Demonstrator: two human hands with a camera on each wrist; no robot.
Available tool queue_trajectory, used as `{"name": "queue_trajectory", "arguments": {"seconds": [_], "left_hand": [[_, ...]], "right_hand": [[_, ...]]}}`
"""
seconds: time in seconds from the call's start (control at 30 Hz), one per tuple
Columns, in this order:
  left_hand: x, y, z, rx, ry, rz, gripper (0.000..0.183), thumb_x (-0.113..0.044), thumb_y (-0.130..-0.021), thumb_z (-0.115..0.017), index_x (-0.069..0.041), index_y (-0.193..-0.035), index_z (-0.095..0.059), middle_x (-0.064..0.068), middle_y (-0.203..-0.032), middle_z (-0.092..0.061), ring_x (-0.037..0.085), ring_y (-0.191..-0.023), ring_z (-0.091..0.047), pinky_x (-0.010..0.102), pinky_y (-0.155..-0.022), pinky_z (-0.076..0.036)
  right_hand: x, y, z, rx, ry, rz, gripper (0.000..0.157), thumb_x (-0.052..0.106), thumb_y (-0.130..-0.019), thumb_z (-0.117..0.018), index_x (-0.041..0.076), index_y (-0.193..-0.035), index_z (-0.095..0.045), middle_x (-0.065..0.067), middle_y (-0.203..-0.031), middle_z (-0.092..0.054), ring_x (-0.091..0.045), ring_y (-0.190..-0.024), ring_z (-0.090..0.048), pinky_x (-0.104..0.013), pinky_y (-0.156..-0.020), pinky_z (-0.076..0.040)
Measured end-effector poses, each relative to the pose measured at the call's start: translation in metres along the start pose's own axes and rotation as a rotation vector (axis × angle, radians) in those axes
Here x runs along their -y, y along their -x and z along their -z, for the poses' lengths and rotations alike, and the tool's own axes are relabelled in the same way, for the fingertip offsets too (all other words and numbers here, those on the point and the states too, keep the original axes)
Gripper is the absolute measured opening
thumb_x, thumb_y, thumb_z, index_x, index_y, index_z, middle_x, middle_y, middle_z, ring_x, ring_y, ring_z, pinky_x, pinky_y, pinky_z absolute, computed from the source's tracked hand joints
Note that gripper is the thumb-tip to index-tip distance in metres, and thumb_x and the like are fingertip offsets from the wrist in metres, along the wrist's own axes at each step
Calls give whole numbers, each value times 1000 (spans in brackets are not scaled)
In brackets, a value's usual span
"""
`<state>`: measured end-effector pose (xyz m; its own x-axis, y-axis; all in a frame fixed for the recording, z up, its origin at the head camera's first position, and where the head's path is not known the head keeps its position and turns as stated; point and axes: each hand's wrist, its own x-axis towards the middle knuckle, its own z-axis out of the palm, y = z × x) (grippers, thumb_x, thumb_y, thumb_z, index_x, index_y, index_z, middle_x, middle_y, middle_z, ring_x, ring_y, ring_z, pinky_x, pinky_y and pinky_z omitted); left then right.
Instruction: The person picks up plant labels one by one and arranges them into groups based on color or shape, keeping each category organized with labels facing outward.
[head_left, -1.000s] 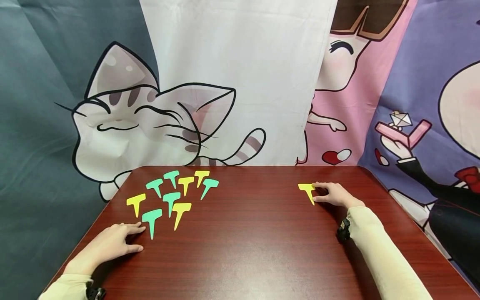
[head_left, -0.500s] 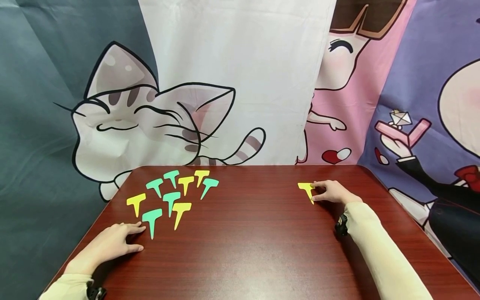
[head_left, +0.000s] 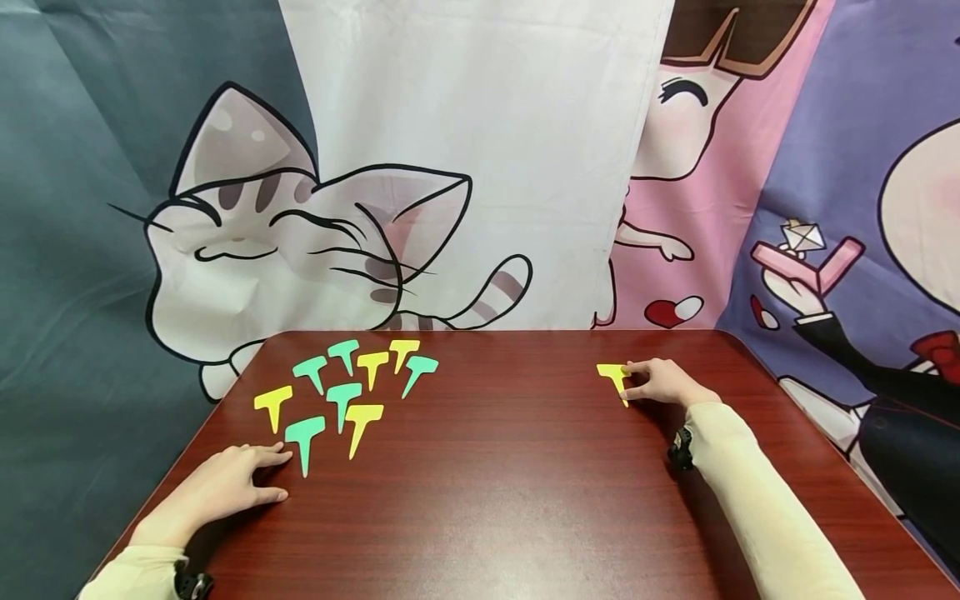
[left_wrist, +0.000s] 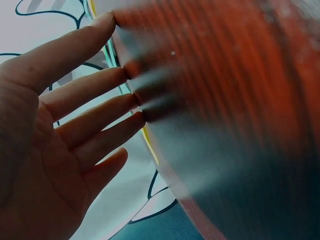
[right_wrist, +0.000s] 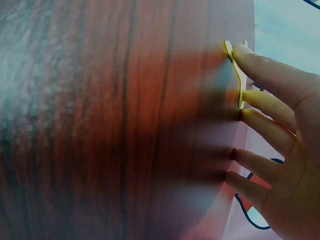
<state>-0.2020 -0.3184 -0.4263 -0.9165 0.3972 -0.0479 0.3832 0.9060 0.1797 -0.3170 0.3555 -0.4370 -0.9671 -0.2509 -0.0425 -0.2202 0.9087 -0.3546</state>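
Flat T-shaped plant labels lie on the brown table (head_left: 510, 500). My right hand (head_left: 663, 383) is at a lone yellow label (head_left: 610, 371) on the far right, thumb and fingertips touching its edge. In the right wrist view this yellow label (right_wrist: 236, 70) shows edge-on along the thumb and index finger, with the other fingers spread. At the left, my left hand (head_left: 217, 483) rests on the table, fingers extended, holding nothing. Its fingertips are right beside the nearest green label (head_left: 303, 432). The left wrist view shows that left hand (left_wrist: 60, 135) with its fingers apart.
Beyond that green label spreads a loose group of several green and yellow labels, among them a yellow label (head_left: 363, 414) and a green label (head_left: 420, 367). A printed curtain (head_left: 480, 125) with a cartoon cat hangs behind the table's far edge.
My right hand has shifted slightly left and away from me, with its fingertips still at the yellow label. The left hand and the grouped labels stay put.
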Motion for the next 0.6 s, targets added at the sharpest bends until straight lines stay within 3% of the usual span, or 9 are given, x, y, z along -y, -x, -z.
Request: {"name": "queue_trajectory", "arguments": {"seconds": [0.6], "left_hand": [[-1,0,1,-11,7,-3,61,-47,-70,-77,-8,-117,-69,18,-119,-65,41,-109,-60,52,-83,-50]], "right_hand": [[4,-1,1,23,-26,-58,67,40,-78,-75,3,-130,-57,-24,-136,-50,-43,-121,-48,-59,-100,-38]]}}
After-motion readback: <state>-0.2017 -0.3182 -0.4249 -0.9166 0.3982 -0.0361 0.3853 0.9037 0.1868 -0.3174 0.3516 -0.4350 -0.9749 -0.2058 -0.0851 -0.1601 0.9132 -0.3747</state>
